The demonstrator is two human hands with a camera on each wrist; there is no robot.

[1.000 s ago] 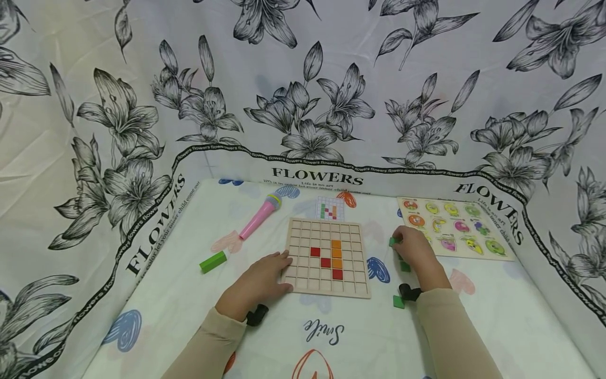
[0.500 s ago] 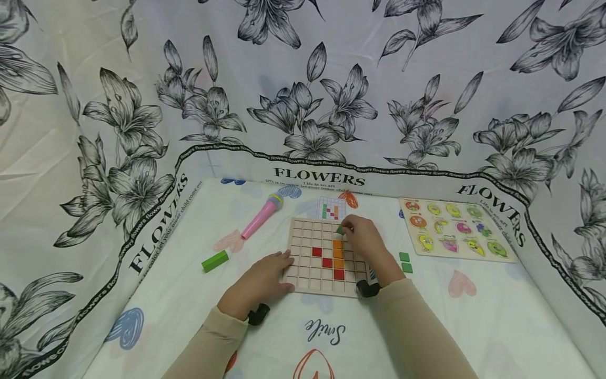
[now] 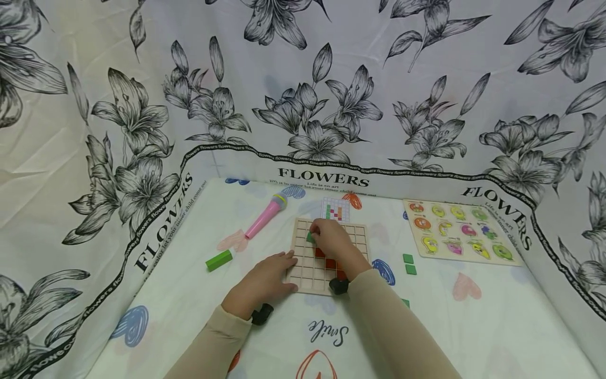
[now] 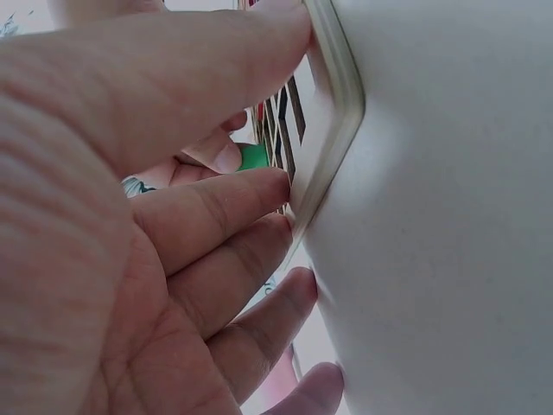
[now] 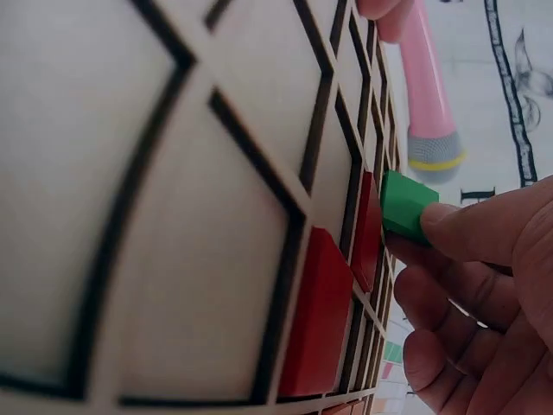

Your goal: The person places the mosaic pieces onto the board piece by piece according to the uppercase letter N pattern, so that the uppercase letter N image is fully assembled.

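A wooden grid board (image 3: 307, 281) lies on the table with red tiles (image 5: 321, 316) set in some of its squares. My left hand (image 3: 262, 281) rests at its left edge, fingers extended; in the left wrist view the thumb and fingertips touch the board's side. Between thumb and fingers my right hand (image 3: 335, 245) pinches a green square tile (image 5: 408, 205) over the upper left part of the grid. The right wrist view has this tile tilted beside a red one. The orange tiles are mostly hidden under the right hand in the head view.
A card with a coloured grid pattern (image 3: 335, 209) lies behind the board. Several green tiles (image 3: 410, 269) lie to the right, near a fruit picture board (image 3: 464, 231). On the left are a pink toy microphone (image 3: 265, 217) and a green block (image 3: 219, 260).
My right hand has picked up a green tile on the right and carried it leftward over the board to its upper left squares. My left hand stays at the board's edge.
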